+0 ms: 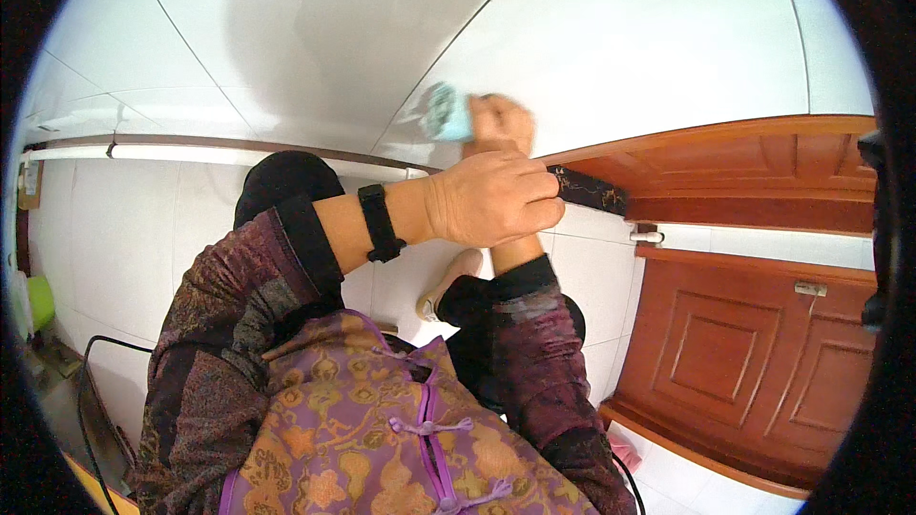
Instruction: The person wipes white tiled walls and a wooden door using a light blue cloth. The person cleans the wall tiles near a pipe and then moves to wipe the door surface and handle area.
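My right hand is up against the white tiled wall, closed around a light blue cloth or pad that is blurred. The cloth has a rougher, greyish end turned toward the wall. Crossing over my right forearm is my left hand, its back toward me and its fingers curled. What those fingers close on, if anything, is hidden. A black band circles my left wrist.
A white pipe runs along the wall's foot at left. Brown wooden panelled cabinet doors stand at right, below a wooden ledge. My shoe rests on white floor tiles. A black cable curves at lower left near a green object.
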`<state>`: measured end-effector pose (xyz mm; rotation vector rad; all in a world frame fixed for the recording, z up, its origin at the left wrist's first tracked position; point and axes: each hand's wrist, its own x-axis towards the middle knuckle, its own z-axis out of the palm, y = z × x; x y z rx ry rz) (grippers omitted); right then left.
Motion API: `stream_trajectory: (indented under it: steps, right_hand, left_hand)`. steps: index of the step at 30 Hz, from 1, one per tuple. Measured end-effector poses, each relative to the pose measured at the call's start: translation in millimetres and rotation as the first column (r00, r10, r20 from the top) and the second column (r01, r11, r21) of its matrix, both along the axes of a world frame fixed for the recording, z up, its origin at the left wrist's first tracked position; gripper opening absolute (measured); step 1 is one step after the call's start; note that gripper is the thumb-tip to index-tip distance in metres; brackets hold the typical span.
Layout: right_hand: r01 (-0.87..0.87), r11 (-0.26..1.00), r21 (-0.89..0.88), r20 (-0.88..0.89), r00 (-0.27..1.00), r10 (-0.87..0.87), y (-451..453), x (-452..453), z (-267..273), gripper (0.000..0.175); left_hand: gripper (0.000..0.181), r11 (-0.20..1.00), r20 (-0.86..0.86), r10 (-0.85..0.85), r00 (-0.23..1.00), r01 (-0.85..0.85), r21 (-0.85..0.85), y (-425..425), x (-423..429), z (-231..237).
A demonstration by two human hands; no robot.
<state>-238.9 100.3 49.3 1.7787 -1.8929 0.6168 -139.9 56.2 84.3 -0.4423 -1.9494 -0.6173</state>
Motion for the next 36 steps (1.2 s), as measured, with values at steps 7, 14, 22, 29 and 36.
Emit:
stream_trajectory:
  steps: [7,14,22,29,36]
  right_hand:
    - [-0.014,0.851,-0.524,-0.312,0.933,-0.177,4.5,-51.6,155.2,0.034]
    - [-0.067,0.771,-0.634,-0.328,0.925,-0.189,-21.2,-40.8,211.9,0.04]
    - [-0.128,0.916,-0.38,-0.174,0.983,0.065,-48.6,15.7,54.6,0.034]
    - [-0.22,0.967,-0.129,-0.022,0.976,0.219,-43.2,26.2,-51.3,0.02]
    - [-0.193,0.981,0.012,0.009,0.981,0.193,-22.5,15.3,-68.6,0.031]
  left_hand:
    - [0.011,0.997,0.025,-0.007,1.0,0.009,-0.071,13.2,12.5,4.1]
    - [0.016,0.975,-0.063,-0.166,0.984,0.154,-0.158,22.6,23.8,13.2]
    - [0.013,0.979,-0.139,-0.188,0.972,0.174,-0.103,31.8,28.0,17.9]
    - [0.017,0.989,-0.108,-0.144,0.984,0.14,-0.044,26.2,16.5,8.4]
    - [0.016,0.995,0.044,-0.099,0.994,0.1,-0.025,9.4,4.3,-1.0]
